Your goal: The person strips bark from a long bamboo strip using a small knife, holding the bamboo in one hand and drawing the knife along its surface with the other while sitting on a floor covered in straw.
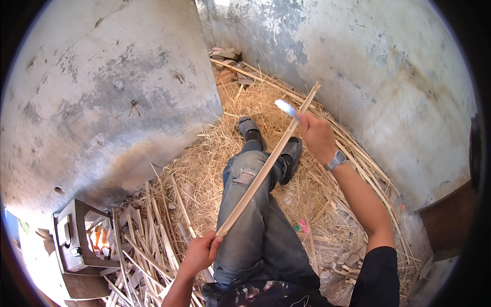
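Watching remotely, I see the left hand (200,253) pinching the near end of a flat wooden strip (266,170) — its long axis slants across the jeans (244,215), pointing away and rightward — while the right hand (318,137) grips a shiny blade (286,108) near its far end.

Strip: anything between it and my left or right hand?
Nothing visible separates the strip from the left hand, which grips its lower end. At the right hand, the held blade overlaps the strip's upper part; contact is unclear.
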Available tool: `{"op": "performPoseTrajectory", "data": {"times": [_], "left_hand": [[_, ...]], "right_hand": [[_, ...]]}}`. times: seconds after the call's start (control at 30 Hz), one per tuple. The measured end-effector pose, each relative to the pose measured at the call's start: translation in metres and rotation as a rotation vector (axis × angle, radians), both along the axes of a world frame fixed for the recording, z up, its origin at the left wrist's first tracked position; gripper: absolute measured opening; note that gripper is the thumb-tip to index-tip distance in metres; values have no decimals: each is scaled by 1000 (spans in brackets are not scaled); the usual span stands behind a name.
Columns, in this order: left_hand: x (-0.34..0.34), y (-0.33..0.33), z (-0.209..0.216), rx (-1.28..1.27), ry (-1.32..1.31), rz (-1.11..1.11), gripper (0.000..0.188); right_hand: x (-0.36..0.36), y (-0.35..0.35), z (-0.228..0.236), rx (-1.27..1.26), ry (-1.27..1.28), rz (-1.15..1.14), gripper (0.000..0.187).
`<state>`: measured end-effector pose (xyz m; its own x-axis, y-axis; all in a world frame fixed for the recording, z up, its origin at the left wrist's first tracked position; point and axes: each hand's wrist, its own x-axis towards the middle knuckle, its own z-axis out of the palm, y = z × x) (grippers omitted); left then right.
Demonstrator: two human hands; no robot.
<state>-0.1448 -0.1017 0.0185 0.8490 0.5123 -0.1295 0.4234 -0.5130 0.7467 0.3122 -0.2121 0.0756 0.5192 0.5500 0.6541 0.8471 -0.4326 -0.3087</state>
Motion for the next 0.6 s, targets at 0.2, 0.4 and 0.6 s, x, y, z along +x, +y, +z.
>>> {"op": "performPoseTrajectory", "data": {"times": [0.2, 0.4, 0.6], "left_hand": [[32, -3, -3, 13, -78, -15, 26], [29, -6, 4, -44, -79, 28, 25], [51, -7, 12, 51, -115, -16, 27]], "right_hand": [[0, 8, -14, 98, 87, -136, 37], [-49, -1, -16, -20, 113, 31, 39], [-3, 3, -8, 112, 186, -130, 38]]}}
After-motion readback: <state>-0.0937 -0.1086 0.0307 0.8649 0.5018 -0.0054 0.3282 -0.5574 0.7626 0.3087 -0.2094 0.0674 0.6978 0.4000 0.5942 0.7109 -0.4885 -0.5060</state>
